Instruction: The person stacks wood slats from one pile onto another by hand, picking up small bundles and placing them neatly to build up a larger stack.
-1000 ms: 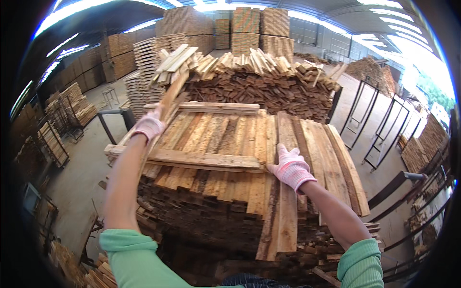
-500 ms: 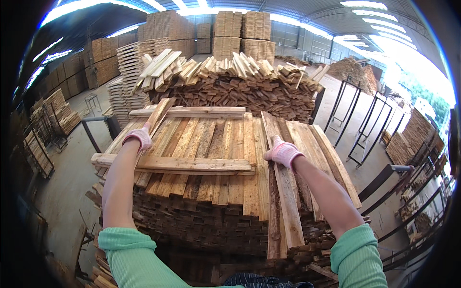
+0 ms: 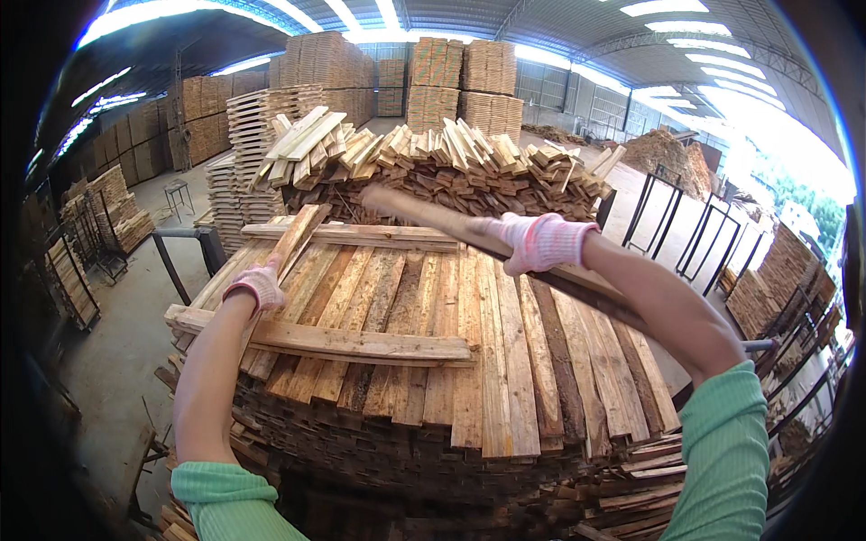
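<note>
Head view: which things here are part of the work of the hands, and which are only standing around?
In hand:
- right hand grips a long plank, lifted at a slant
- left hand rests on the near plank stack
- cross slat lying over that stack

Standing around:
- jumbled plank heap behind
- tall stacks at the back
- black metal frames at right

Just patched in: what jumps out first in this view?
The right hand in a pink-white glove grips a long plank, lifted slantwise above the big stack of boards in the centre. The left hand rests on a board at the stack's left edge, with a jumbled timber heap behind.
</note>
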Demonstrator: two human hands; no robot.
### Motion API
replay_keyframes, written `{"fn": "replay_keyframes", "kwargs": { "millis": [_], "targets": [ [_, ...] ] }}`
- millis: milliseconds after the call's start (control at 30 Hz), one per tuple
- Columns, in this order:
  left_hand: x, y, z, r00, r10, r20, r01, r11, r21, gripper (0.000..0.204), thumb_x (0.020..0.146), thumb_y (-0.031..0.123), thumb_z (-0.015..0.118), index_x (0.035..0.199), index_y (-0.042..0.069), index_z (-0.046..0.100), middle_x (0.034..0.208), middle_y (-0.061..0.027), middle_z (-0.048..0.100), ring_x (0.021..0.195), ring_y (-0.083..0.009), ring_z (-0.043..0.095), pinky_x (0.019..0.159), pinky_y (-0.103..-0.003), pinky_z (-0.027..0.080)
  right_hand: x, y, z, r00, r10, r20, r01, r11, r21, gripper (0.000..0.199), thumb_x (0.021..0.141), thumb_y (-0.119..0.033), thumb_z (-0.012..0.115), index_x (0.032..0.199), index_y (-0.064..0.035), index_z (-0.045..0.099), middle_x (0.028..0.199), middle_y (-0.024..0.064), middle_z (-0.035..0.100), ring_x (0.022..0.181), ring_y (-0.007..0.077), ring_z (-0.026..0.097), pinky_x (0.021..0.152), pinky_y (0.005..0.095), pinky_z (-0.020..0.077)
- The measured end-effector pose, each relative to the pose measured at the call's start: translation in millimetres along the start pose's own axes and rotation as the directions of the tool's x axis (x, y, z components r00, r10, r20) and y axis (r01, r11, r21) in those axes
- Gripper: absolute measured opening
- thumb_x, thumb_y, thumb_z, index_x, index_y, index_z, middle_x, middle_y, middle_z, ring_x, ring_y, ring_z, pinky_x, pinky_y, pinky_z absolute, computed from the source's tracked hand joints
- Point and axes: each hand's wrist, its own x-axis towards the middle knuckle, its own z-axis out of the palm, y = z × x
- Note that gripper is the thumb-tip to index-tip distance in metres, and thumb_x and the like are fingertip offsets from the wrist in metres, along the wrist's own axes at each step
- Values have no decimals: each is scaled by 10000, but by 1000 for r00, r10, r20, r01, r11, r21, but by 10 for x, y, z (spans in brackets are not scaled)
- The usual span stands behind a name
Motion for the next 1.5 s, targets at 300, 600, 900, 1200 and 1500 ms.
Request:
{"fn": "replay_keyframes", "kwargs": {
  "millis": [300,600,900,1200,1500],
  "targets": [
    [38,12,-39,994,-100,39,96,992,87,831,863,224,626,1598,193,239,1551,-224,395,1402,-414,440,1145,-496,401,843,795,1469,993,22,-115,-10,995,104,725,973,-444,589,1598,-260,270,1472,247,468,1326,439,486,1111,514,403],
    [-211,181,-268,976,-17,-217,13,1000,-16,791,807,217,712,1529,156,395,1409,-246,537,1298,-382,541,1101,-435,439,1059,885,1567,969,-70,-236,103,986,130,646,958,-316,646,1544,-210,395,1452,236,504,1297,417,527,1071,486,440],
    [-277,784,75,965,210,-156,-233,962,-146,787,819,345,644,1513,109,358,1329,-325,550,1236,-448,560,1044,-499,456,1097,1208,1434,980,-8,-199,26,996,87,642,937,-203,551,1531,-390,394,1333,225,591,1237,409,585,990,499,502],
    [-244,828,202,977,165,-136,-189,962,-195,821,818,253,671,1542,158,296,1464,-292,462,1344,-453,474,1107,-459,404,949,1265,1432,992,-22,-123,39,990,137,685,964,-191,554,1582,-350,304,1456,243,497,1319,414,530,1056,497,466],
    [-228,855,163,983,135,-128,-154,976,-156,848,788,286,692,1531,154,306,1431,-286,498,1294,-446,524,1095,-450,420,1102,1397,1499,987,-49,-153,67,992,111,686,963,-232,626,1557,-415,335,1371,226,547,1245,395,579,1006,512,498]
  ]
}}
